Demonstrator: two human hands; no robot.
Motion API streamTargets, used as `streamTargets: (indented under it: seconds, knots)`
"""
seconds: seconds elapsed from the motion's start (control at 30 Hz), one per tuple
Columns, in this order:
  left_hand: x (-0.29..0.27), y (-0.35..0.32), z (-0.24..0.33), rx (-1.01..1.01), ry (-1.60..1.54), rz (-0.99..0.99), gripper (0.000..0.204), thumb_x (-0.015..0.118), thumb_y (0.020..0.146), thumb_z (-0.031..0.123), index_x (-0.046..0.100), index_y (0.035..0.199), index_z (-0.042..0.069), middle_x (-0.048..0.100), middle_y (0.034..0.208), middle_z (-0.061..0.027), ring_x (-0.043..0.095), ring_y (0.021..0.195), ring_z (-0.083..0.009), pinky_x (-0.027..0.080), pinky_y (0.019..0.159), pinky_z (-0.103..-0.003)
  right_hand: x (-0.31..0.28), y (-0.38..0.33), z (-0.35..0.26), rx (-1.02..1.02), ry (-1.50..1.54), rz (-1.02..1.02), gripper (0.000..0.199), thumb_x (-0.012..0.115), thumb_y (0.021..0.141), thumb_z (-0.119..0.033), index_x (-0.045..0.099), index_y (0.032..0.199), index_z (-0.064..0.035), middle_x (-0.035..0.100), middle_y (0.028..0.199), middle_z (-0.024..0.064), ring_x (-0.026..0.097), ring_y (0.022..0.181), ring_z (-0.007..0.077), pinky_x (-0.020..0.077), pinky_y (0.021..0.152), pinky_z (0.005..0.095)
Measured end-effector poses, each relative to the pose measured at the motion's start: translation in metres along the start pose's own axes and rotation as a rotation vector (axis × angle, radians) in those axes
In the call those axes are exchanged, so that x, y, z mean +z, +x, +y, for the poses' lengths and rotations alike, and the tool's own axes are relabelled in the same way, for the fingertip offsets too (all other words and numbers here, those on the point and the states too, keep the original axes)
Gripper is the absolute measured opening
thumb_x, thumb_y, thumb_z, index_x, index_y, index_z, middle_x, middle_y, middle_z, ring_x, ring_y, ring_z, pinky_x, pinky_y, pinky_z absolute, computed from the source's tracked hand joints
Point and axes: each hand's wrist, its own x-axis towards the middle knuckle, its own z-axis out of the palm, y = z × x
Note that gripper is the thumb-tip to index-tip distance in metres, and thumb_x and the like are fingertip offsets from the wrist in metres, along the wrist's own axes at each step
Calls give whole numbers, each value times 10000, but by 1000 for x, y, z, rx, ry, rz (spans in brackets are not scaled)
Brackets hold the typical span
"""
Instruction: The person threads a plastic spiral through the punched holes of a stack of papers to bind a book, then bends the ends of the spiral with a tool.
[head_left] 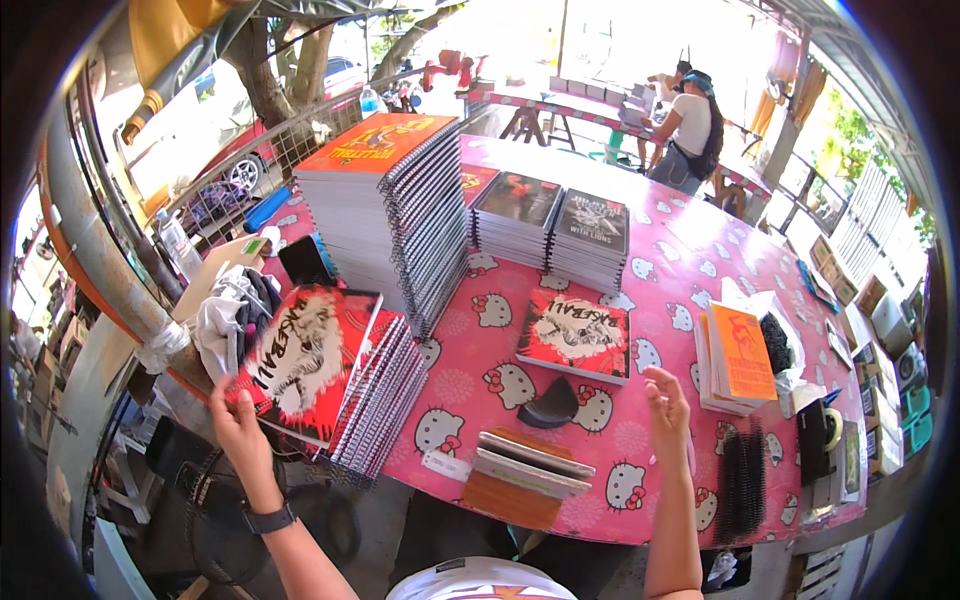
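Left hand (238, 420) at the near-left edge of the top book (315, 355), thumb on its red cover; cannot tell whether it grips or only steadies. That book lies on the red stack (385, 410), its left side jutting past the coiled books beneath. Own coil not clear. Behind, a tall stack (422, 225), orange cover uppermost, coils down the side. Both stacks read as bound, so a good share looks done.

Farther right, two dark piles (592, 225); binding uncertain. Nearer, wooden boards (528, 480) and a black wedge (550, 403) on the pink table (468, 385). Beyond the wedge, a flat red book (575, 335), no coil visible; probably left to bind. Right hand (668, 405) raised just beside it, fingers loosely curled, nothing seen in it. Far right: orange books (742, 350), seemingly uncoiled, and black coils (742, 487), apparently unused; work likely remains.
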Motion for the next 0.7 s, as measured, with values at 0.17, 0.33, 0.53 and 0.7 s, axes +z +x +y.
streamTargets:
  seconds: [0.17,0.33,0.53,0.7]
  knots:
    - [17,-1,-20,30,15,51,342,538,919,223,546,1147,-32,583,1048,-99,554,927,-202,419,849,-285,10,9,47,103,-143,24,321,584,882,-257,587,1094,-16,590,1019,98,556,895,168,448,762,291]
    - [20,7,-31,-137,-547,37,283,514,927,163,586,1116,-35,595,1077,-71,552,954,-119,430,852,-254,21,24,76,65,-194,138,298,580,875,-199,578,1089,9,599,1014,101,556,898,158,446,784,284]
    - [18,14,-32,-253,-692,8,250,509,911,116,605,1078,-42,614,1072,-88,564,963,-134,433,870,-272,29,29,107,135,-146,245,325,589,867,-214,575,1088,23,589,1058,117,547,938,166,441,799,293]
    - [28,10,-31,-153,-754,8,243,506,896,90,602,1076,-42,602,1122,-106,559,1010,-150,410,920,-295,51,41,120,270,-50,236,374,647,836,-272,595,1045,35,623,981,116,570,856,167,451,756,298]
